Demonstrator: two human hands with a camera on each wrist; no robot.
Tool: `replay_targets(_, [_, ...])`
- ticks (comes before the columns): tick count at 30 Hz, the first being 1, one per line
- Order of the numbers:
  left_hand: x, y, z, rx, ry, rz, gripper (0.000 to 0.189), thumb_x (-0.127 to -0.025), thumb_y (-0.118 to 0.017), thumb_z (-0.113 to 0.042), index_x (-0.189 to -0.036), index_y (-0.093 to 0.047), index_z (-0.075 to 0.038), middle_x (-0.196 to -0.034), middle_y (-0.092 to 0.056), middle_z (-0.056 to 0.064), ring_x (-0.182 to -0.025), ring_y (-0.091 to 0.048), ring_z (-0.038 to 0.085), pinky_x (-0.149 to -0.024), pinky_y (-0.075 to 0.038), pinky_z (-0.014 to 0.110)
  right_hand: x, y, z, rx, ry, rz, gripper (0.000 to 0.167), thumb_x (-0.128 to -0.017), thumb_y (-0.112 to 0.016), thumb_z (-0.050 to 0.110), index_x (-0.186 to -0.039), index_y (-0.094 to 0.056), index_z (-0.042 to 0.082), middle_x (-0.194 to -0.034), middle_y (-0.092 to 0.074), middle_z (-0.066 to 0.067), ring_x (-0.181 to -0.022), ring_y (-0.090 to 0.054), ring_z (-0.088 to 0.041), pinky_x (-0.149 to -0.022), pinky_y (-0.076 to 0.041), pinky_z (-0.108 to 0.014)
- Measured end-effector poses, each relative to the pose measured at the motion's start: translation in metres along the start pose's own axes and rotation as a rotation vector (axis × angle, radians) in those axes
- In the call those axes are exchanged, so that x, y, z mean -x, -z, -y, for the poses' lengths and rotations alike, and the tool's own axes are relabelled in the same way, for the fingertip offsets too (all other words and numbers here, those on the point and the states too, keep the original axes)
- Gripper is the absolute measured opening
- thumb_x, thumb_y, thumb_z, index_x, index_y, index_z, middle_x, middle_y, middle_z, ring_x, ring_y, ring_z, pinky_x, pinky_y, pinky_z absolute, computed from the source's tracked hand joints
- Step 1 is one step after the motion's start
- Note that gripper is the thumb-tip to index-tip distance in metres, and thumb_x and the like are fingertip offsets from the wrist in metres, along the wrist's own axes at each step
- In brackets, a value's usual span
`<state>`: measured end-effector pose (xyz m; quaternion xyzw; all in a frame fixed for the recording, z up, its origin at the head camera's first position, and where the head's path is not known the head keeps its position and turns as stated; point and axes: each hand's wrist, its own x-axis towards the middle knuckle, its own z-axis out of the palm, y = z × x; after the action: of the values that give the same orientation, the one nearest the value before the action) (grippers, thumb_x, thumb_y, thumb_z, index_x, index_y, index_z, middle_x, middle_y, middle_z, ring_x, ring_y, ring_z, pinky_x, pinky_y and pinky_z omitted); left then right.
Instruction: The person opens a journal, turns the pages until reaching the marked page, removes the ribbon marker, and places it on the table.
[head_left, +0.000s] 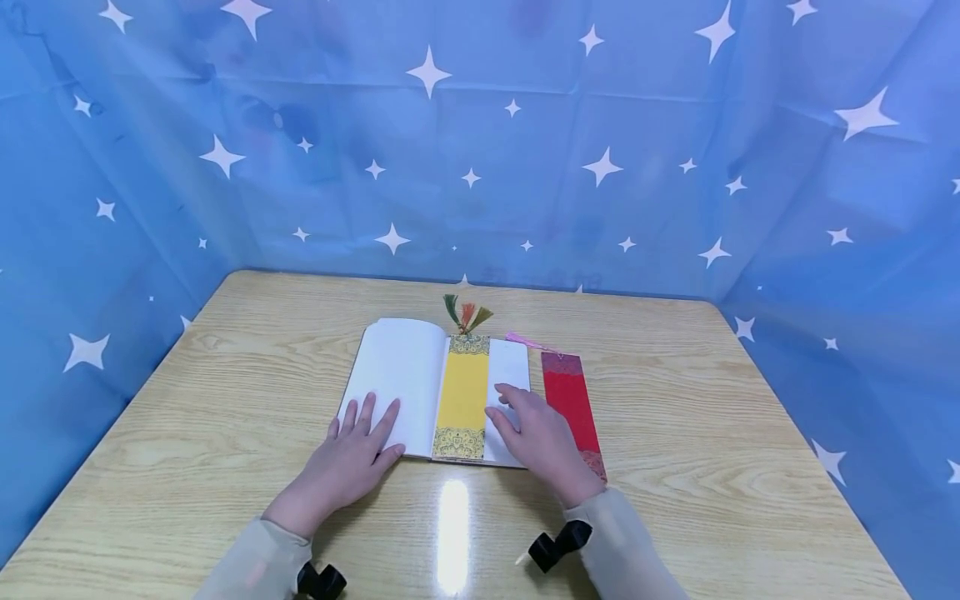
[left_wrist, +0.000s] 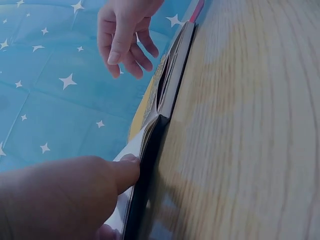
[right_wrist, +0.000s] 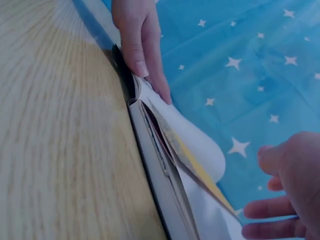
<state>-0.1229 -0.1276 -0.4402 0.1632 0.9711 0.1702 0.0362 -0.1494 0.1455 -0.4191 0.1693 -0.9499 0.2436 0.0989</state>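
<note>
An open notebook [head_left: 399,367] with blank white pages lies on the table. My left hand [head_left: 352,458] rests on its left page, fingers spread and the thumb near the lower edge. Along the inner side of the right page lies a yellow bookmark [head_left: 462,392] with patterned ends; several tassels [head_left: 467,315] stick out past the notebook's top. Over the right page hovers my right hand [head_left: 542,433], its fingers loosely bent and holding nothing. In the right wrist view, the right page block [right_wrist: 200,205] bulges slightly, with gaps between the leaves.
A red bookmark [head_left: 572,404] with a pink tassel [head_left: 528,340] lies right of the notebook, partly behind the right hand. The wooden table [head_left: 675,400] ends at a blue star-patterned curtain [head_left: 525,167] at the back and sides.
</note>
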Motion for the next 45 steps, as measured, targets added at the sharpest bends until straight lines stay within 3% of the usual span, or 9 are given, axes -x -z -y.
replay_targets(14, [-0.003,-0.008,0.001,-0.067,0.012,0.016,0.061,-0.097,-0.039,-0.046,-0.148,-0.026,-0.014,-0.149,-0.015,0.027,-0.134,-0.009,0.049,-0.102,-0.013,0.065,-0.017,-0.003,0.005,-0.07,-0.159,-0.019,0.035,-0.087,-0.066,0.031,-0.113,-0.062,0.008,-0.09,-0.061,-0.001,-0.078,-0.056,-0.015,-0.065,-0.049,-0.03])
replay_targets(21, [-0.004,-0.006,0.003,-0.052,0.002,0.01,0.062,-0.096,-0.043,-0.046,-0.147,-0.029,-0.013,-0.147,-0.019,0.028,-0.133,-0.012,0.05,-0.102,-0.016,0.065,-0.024,-0.006,0.006,-0.213,-0.225,-0.016,0.028,-0.088,-0.065,0.028,-0.107,-0.064,0.008,-0.085,-0.06,-0.001,-0.074,-0.055,-0.014,-0.066,-0.048,-0.027])
replay_targets(26, [-0.004,-0.004,0.003,-0.036,0.008,0.018,0.062,-0.096,-0.044,-0.046,-0.147,-0.029,-0.013,-0.147,-0.019,0.028,-0.133,-0.012,0.051,-0.102,-0.015,0.065,-0.029,-0.005,0.009,-0.301,-0.358,-0.004,0.036,-0.088,-0.064,0.031,-0.113,-0.06,0.007,-0.083,-0.059,-0.003,-0.069,-0.053,-0.017,-0.059,-0.046,-0.028])
replay_targets(32, [-0.003,-0.002,0.001,-0.058,0.009,0.012,0.063,-0.096,-0.043,-0.046,-0.147,-0.029,-0.012,-0.147,-0.019,0.029,-0.132,-0.013,0.051,-0.102,-0.015,0.065,-0.038,-0.005,0.01,-0.3,-0.483,0.06,0.036,-0.088,-0.062,0.035,-0.106,-0.059,0.004,-0.082,-0.059,-0.006,-0.066,-0.053,-0.018,-0.059,-0.045,-0.03])
replay_targets(38, [-0.002,-0.003,0.0,-0.063,0.006,0.008,0.062,-0.096,-0.043,-0.046,-0.146,-0.031,-0.011,-0.146,-0.02,0.03,-0.132,-0.014,0.051,-0.101,-0.016,0.065,-0.044,-0.009,0.008,-0.325,-0.547,0.129,0.031,-0.09,-0.061,0.035,-0.092,-0.058,0.004,-0.071,-0.056,-0.007,-0.057,-0.053,-0.019,-0.053,-0.042,-0.029])
replay_targets(45, [0.0,-0.005,0.0,-0.079,-0.002,-0.005,0.062,-0.096,-0.043,-0.046,-0.146,-0.032,-0.011,-0.146,-0.021,0.03,-0.131,-0.016,0.051,-0.1,-0.018,0.066,-0.051,-0.016,0.013,-0.276,-0.575,0.156,0.029,-0.088,-0.063,0.033,-0.085,-0.057,0.005,-0.073,-0.054,-0.007,-0.065,-0.05,-0.02,-0.055,-0.04,-0.029])
